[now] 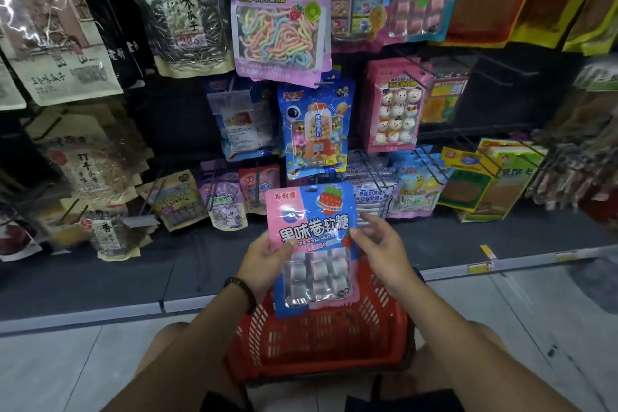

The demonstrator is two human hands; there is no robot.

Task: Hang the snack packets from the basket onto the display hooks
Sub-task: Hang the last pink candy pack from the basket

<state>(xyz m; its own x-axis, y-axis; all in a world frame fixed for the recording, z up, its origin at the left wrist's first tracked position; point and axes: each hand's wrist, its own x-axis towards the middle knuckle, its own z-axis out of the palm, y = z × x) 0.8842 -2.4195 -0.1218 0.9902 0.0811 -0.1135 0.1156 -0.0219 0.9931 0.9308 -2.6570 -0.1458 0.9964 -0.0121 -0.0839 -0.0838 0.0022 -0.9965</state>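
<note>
Display hooks (422, 156) beyond the red basket (317, 344) mostly carry stock already. Pink-and-blue packet (311, 244) held upright just above the basket, unhung: left hand (264, 261) grips its left edge, right hand (381, 251) pinches the right. Basket contents hidden, possibly more remain.

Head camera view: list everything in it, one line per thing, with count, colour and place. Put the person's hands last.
soft-candy packet: one, pink and blue, held above the basket
basket: one, red, on the floor between the knees
display hooks: several, black wire, across the rack
marshmallow-rope packet: one in front, pink, top centre
gumball-machine packet: one in front, blue, rack centre
snowman packets: a stack, pink, right of centre
seed bags: several, beige and black, upper left
wristband: one, dark, left wrist
left hand: grips the packet's left edge
right hand: pinches its right edge
</note>
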